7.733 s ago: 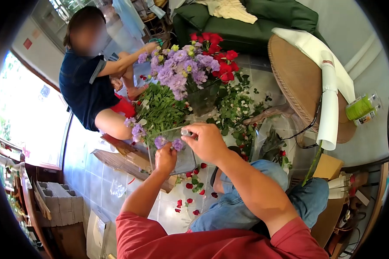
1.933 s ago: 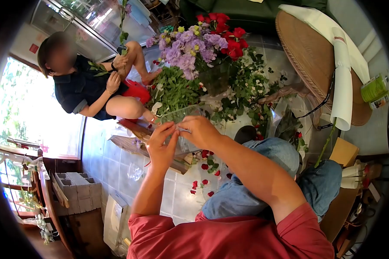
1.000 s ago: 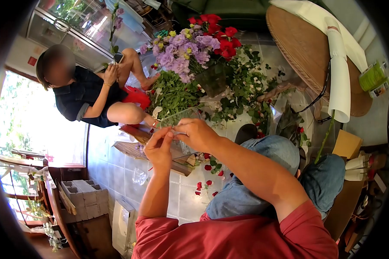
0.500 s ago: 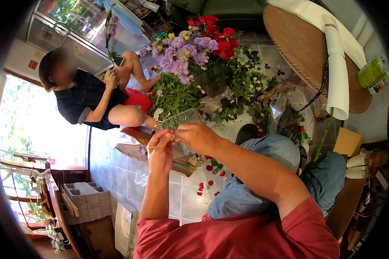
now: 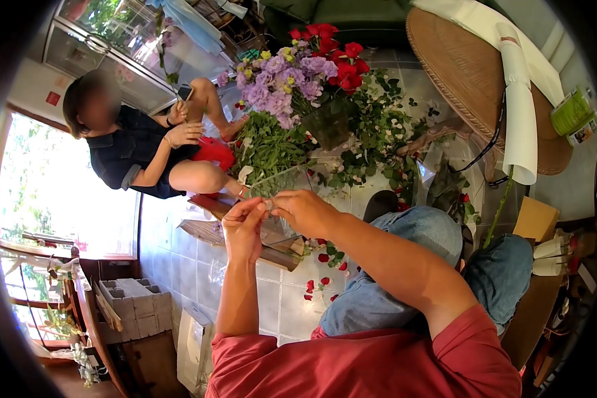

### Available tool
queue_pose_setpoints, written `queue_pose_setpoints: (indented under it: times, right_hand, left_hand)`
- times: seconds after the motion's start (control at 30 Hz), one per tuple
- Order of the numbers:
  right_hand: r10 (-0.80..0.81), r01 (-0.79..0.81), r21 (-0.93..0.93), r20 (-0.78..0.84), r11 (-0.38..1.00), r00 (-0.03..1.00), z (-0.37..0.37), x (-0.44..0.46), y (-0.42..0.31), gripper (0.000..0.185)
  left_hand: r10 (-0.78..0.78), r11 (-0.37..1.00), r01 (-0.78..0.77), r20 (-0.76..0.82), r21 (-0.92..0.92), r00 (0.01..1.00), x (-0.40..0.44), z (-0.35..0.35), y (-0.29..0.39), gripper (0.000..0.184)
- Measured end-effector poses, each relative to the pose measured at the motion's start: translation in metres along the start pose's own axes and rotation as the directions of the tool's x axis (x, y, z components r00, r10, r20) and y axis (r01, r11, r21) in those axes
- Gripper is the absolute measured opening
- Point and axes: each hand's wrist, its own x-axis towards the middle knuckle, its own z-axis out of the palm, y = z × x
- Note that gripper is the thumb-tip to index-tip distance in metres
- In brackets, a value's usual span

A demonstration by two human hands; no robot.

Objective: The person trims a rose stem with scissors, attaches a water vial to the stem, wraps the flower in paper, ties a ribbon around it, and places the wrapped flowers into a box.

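currently pinched: small, pale piece (image 5: 268, 205), material unclear, held between bare left hand (image 5: 241, 229) and bare right hand (image 5: 308, 211)
grip: thumbs and fingers pressed onto it
step: seemingly, close handwork on that piece
next move: probably calls for light, steady pinching

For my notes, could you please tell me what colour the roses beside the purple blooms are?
The roses are red, seen best in the head view.
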Motion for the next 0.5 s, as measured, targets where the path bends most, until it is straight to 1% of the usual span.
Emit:
queue_pose_setpoints:
  times: [0.03, 0.07, 0.13, 0.17, 0.23, 0.27, 0.33, 0.4, 0.47, 0.5]
  right_hand:
    - [0.006, -0.006, 0.011, 0.009, 1.000, 1.000, -0.001, 0.000, 0.000, 0.016]
    - [0.012, -0.012, 0.023, 0.017, 1.000, 1.000, -0.002, 0.000, 0.000, 0.016]
    - [0.010, -0.010, 0.012, -0.006, 1.000, 1.000, 0.001, 0.001, 0.002, 0.016]
    - [0.008, -0.008, 0.002, -0.028, 1.000, 1.000, 0.003, 0.001, 0.004, 0.016]
    - [0.031, -0.031, 0.002, -0.020, 1.000, 0.999, 0.007, 0.002, 0.007, 0.015]
    - [0.054, -0.054, 0.001, -0.013, 0.999, 0.998, 0.009, 0.001, 0.009, 0.015]
    - [0.035, -0.035, -0.010, -0.005, 0.999, 0.999, 0.008, 0.000, 0.008, 0.015]
    - [0.016, -0.016, -0.022, 0.001, 1.000, 1.000, 0.007, 0.000, 0.009, 0.015]
    - [-0.004, 0.007, -0.101, 0.022, 0.995, 1.000, 0.007, 0.000, 0.010, 0.019]
    - [-0.004, 0.006, -0.101, 0.022, 0.995, 1.000, 0.007, 0.000, 0.010, 0.019]
  left_hand:
    - [0.026, 0.998, -0.027, 0.019, 0.063, 0.999, 0.000, -0.001, 0.001, 0.020]
    - [0.026, 0.998, -0.027, 0.019, 0.063, 0.999, 0.001, -0.003, 0.001, 0.020]
    - [0.064, 0.975, -0.078, 0.075, 0.209, 0.995, 0.003, -0.004, 0.002, 0.021]
    - [0.064, 0.975, -0.078, 0.075, 0.210, 0.995, 0.003, -0.004, 0.003, 0.021]
    - [-0.018, 0.980, 0.014, 0.021, 0.200, 1.000, 0.000, 0.004, 0.012, 0.022]
    - [-0.018, 0.980, 0.014, 0.020, 0.200, 1.000, 0.000, 0.004, 0.012, 0.022]
    - [-0.030, 0.981, 0.028, 0.004, 0.192, 1.000, 0.000, 0.005, 0.012, 0.019]
    - [-0.011, 0.974, 0.011, -0.001, 0.226, 1.000, 0.001, 0.006, 0.011, 0.017]
    - [0.008, 0.966, -0.006, -0.007, 0.259, 1.000, 0.001, 0.005, 0.010, 0.016]
    - [0.046, 0.947, -0.052, 0.025, 0.317, 0.999, 0.001, 0.004, 0.010, 0.014]
